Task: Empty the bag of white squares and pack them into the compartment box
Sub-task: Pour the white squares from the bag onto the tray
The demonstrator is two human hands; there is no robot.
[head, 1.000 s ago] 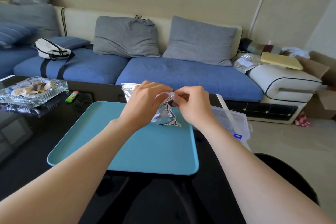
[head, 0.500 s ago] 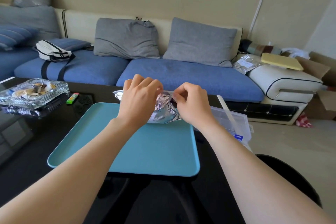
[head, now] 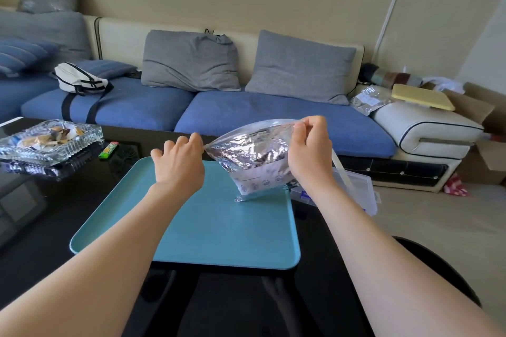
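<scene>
Foil bag stretched over the blue tray
Left hand and right hand each pinch its top edge with curled fingers.

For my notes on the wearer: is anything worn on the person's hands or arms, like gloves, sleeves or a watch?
No. The left hand and the right hand are bare, without gloves or visible rings. Both forearms are uncovered to the frame's edge: no sleeve, watch or bracelet shows.
</scene>
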